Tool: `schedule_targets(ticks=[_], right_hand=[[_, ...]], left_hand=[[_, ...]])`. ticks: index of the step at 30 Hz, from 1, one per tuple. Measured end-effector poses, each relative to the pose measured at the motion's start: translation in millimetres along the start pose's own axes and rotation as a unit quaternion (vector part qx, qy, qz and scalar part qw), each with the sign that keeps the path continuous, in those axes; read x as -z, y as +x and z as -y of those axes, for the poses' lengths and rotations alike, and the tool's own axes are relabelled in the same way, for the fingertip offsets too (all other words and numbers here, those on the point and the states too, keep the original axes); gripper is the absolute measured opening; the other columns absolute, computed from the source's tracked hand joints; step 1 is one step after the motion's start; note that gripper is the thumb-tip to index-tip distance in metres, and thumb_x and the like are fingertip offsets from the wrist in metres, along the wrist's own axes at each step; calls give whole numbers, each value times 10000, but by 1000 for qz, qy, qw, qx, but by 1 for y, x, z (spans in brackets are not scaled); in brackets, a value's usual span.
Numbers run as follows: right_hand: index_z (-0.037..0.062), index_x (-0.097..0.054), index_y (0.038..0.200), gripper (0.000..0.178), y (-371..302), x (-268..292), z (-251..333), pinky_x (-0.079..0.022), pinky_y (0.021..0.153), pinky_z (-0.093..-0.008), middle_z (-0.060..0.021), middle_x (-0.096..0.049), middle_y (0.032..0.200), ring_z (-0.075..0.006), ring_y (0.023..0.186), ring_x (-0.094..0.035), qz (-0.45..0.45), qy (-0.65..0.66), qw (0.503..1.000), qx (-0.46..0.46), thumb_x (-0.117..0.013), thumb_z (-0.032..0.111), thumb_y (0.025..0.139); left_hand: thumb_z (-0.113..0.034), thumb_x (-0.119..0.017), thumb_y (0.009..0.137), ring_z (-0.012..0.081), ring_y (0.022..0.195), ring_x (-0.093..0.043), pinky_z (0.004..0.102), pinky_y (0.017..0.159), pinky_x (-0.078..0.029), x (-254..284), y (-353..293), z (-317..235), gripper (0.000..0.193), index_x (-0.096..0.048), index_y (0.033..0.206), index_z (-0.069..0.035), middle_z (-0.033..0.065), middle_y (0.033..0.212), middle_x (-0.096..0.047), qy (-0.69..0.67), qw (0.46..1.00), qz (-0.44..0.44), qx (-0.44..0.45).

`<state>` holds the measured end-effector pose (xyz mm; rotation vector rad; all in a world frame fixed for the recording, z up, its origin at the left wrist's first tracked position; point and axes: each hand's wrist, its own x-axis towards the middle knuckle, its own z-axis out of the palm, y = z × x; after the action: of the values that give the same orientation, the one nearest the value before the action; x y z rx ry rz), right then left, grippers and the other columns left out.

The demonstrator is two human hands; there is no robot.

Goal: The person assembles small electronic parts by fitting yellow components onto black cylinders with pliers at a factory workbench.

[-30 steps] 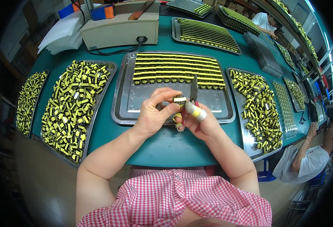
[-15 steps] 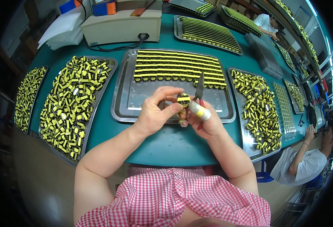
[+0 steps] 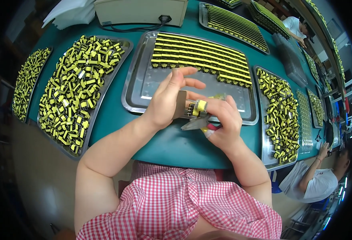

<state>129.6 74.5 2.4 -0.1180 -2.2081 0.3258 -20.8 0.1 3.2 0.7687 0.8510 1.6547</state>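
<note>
In front of my chest, above the near edge of a metal tray (image 3: 138, 90), my two hands are close together. My right hand (image 3: 224, 116) is closed round needle-nose pliers (image 3: 196, 124) with a red handle, their grey jaws pointing left. Its wrapped fingertip is by a small transformer (image 3: 200, 106) with yellow tape and metal pins, its pins facing left. My left hand (image 3: 168, 98) has its fingers stretched out and apart beside the transformer. A flat brownish piece (image 3: 180, 105) lies along its thumb side; what it is, I cannot tell. Rows of transformers (image 3: 200, 56) fill the tray's far part.
Heaped transformers lie in trays at left (image 3: 80, 88), far left (image 3: 28, 84) and right (image 3: 282, 116). Behind stand a beige box with a cable (image 3: 144, 12) and another tray of rows (image 3: 236, 26). A co-worker (image 3: 320, 180) sits at right, another (image 3: 298, 30) farther back.
The pliers have swung from pointing up to pointing left. The transformer has turned so its pins show, and my left hand's pinch on it has opened. The view has shifted slightly.
</note>
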Motion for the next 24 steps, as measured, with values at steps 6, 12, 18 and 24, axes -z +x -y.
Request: schedule_targets(ticks=[6,12,18,24], right_hand=[[75,-599,859,390,-2,-2,2,-388,540,-310,-47,-623,847,-223,627,-503,-5,-5,1000,8,-696,4,487],[76,-601,857,396,-1,-1,3,-391,546,-316,-42,-618,841,-227,630,-496,-6,-10,1000,12,-697,19,477],[72,-602,858,401,0,0,5,-386,541,-322,-40,-613,834,-228,631,-496,-7,-22,1000,19,-680,17,468],[56,-569,892,418,0,2,7,-393,572,-309,-89,-639,865,-224,635,-548,21,-39,998,34,-707,0,501]], left_hand=[[-478,-223,946,312,1035,-536,374,850,-462,-5,-5,4,602,-286,1306,-1,219,1172,-469,-20,999,37,-20],[-485,-216,943,314,1059,-522,373,868,-451,-4,-5,5,607,-263,1322,-12,222,1193,-458,13,998,57,-30],[-488,-214,943,294,1047,-530,357,858,-452,-3,-5,5,610,-265,1321,-11,217,1198,-459,28,997,63,-37],[-502,-201,939,255,1047,-531,334,874,-437,-2,-5,9,630,-255,1333,-13,206,1186,-478,73,994,78,-30]])
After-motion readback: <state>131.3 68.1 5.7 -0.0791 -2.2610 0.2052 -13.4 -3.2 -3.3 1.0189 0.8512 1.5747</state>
